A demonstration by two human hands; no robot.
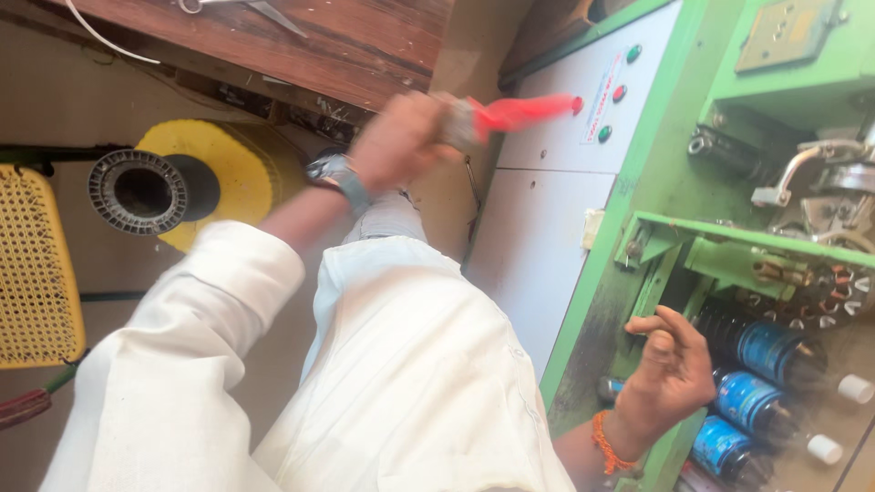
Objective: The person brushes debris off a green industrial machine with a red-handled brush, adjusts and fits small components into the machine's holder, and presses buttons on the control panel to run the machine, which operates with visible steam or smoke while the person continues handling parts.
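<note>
My left hand (pixel 401 138), with a wristwatch (pixel 335 173) on its wrist, is raised and closed around a red-handled tool (pixel 521 111). The tool is blurred by motion, and its tip is close to the round buttons (pixel 619 92) on a white control panel (pixel 556 228). My right hand (pixel 670 369), with an orange thread band on the wrist, rests with loosely curled fingers on the edge of a green machine (pixel 656 164). It holds nothing. Next to it lie blue-labelled dark cylinders (pixel 766 351) with white caps.
White clothing (pixel 410 383) fills the lower middle. A yellow spool with a black ribbed core (pixel 214 173) and a yellow mesh seat (pixel 32 264) are at the left. A wooden table (pixel 319 36) with scissors (pixel 246 7) is at the top. Metal machine parts (pixel 820 182) sit at the right.
</note>
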